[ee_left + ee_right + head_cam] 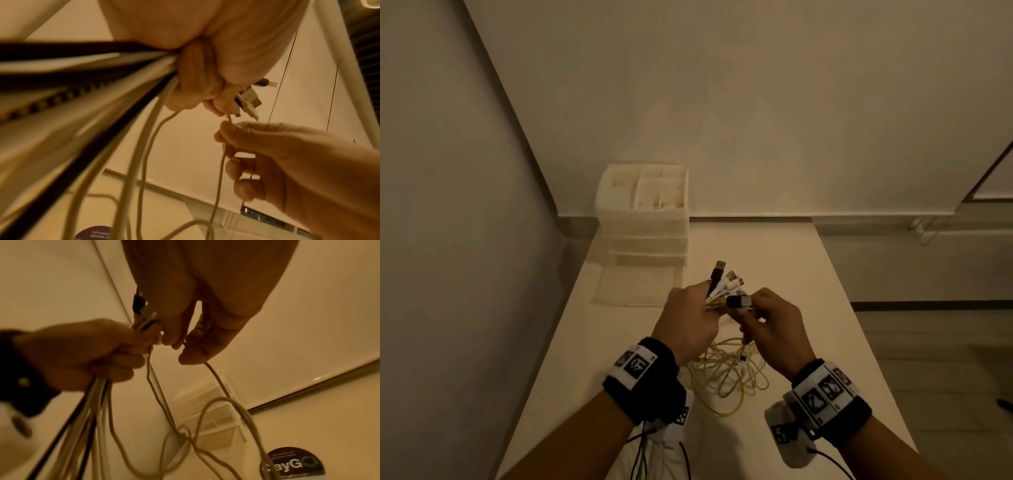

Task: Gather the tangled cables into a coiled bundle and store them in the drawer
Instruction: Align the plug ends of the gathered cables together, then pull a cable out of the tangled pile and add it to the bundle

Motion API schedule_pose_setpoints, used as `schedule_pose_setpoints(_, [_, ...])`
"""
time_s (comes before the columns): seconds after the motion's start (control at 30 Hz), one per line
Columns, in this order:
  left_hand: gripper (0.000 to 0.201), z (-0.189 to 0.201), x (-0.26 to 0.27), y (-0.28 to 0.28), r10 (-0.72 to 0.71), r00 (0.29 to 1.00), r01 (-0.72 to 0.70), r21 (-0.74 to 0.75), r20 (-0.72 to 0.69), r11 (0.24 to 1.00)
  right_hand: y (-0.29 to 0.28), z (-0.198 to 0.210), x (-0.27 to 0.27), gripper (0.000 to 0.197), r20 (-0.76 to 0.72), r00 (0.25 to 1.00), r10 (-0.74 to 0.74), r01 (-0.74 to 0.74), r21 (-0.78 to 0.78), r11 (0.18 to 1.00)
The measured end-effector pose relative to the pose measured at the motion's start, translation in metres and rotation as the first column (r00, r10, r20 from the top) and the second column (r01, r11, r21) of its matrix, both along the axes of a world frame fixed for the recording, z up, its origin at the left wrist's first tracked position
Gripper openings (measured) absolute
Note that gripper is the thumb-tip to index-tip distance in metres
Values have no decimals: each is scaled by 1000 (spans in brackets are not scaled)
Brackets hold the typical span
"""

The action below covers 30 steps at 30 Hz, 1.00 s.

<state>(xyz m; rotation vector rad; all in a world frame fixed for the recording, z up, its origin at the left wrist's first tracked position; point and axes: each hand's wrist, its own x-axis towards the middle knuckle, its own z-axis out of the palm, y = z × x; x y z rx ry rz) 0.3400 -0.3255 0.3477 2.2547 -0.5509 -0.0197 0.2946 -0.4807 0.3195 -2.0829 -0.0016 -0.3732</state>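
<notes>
Gripping a sheaf of cable ends, the left hand is held above the table, its fingers curled tightly round them. Several plugs are seen fanning out above that fist, one black, the rest white, all pointing away from the person and toward the organiser. In the left wrist view the same plugs are shown poking out past the curled fingers, with white and dark leads running down from the fist.

Just beside the left hand, on the side away from the wall corner, the right hand is raised. A black plug with a metal tip is pinched between its thumb and fingertips, touching the sheaf. In the right wrist view a thin cable is seen trailing down from that pinch.

Below both hands, the cables are left lying on the table as a loose tangle of white and yellow loops, nearer the person than the organiser.

The organiser is set at the far end of the table, against the wall. Its bottom drawer is pulled out toward the hands. A round dark sticker is seen on the table in the right wrist view, near the trailing loops.
</notes>
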Motion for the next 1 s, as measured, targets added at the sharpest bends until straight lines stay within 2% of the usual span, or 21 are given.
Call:
schedule_pose_setpoints(0.13, [14,19,4,8,131,984,-106,-195,123,975,-5,-27,1,4,-62,998,-18,13,-72,997])
schedule_pose_setpoints(0.27, [13,48,8,22,191,970,-132,-336,152,933,-10,-56,5,5,-179,984,-7,-21,-152,988])
schedule_pose_setpoints(0.33, [21,63,7,30,256,949,-156,-432,182,888,-11,-68,9,7,-254,967,16,-83,-255,963])
schedule_pose_setpoints(0.4, [18,78,7,40,346,913,-201,-499,217,843,-14,-78,12,10,-337,941,6,-116,-306,945])
schedule_pose_setpoints(0.47, [12,91,11,51,426,868,-231,-550,257,803,-16,-86,14,11,-373,927,-30,-92,-305,948])
schedule_pose_setpoints(0.57, [22,104,12,62,471,837,-201,-646,277,737,-18,-93,17,12,-428,900,-82,-44,-275,960])
schedule_pose_setpoints(0.63, [23,104,16,63,467,849,-228,-627,246,745,-17,-93,19,14,-451,887,-97,-28,-262,965])
schedule_pose_setpoints(0.77, [25,84,25,63,449,879,-355,-412,159,840,-16,-85,19,14,-388,916,-99,32,-174,984])
schedule_pose_setpoints(0.87, [15,68,21,56,388,915,-325,-374,106,868,-21,-69,20,13,-318,944,-88,82,-31,996])
schedule_pose_setpoints(1.0, [19,58,17,49,305,950,-258,-385,68,886,-30,-41,17,6,-181,981,-67,69,-1,998])
